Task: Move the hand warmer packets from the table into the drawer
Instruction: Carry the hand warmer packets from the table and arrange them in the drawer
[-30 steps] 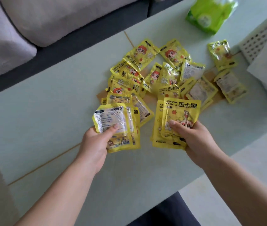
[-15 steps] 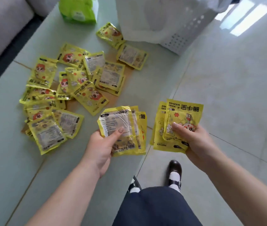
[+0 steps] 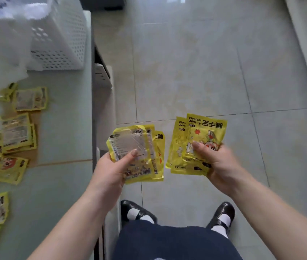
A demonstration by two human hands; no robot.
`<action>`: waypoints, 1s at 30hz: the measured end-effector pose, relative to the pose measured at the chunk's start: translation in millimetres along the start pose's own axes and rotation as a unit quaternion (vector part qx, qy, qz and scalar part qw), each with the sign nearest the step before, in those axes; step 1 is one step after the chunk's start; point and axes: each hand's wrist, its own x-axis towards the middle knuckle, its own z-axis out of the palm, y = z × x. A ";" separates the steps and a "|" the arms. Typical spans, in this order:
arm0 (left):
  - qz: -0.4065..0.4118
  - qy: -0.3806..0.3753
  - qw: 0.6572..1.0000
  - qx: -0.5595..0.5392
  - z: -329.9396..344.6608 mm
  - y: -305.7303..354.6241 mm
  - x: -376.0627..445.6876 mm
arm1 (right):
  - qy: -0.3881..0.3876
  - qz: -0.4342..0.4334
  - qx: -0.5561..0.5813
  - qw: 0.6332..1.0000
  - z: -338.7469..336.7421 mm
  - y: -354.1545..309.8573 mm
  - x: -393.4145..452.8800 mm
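Over the floor, off the table [image 3: 58,184] edge | view swung away since a second ago | left hand [image 3: 111,171] pinches one packet stack [image 3: 137,152], right hand [image 3: 218,164] another [image 3: 195,143] | remaining packets [image 3: 8,139] left tabled (drawer unseen).

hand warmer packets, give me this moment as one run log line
left hand: holds packet stack | right hand: holds packet stack | both over floor | loose packets on table | drawer: not identifiable
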 end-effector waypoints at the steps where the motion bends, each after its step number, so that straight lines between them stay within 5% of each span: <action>1: -0.001 -0.014 1.000 0.015 24.2 -6.1 -0.2 | 0.005 -0.008 0.013 1.000 -24.5 -4.3 -3.9; 16: -0.069 -0.190 0.963 0.180 430.0 -159.8 -69.9 | 0.233 -0.051 0.215 0.947 -440.8 -19.7 -106.2; 30: -0.119 -0.275 0.899 0.320 651.5 -278.8 -138.2 | 0.362 -0.076 0.367 0.853 -657.9 29.5 -198.3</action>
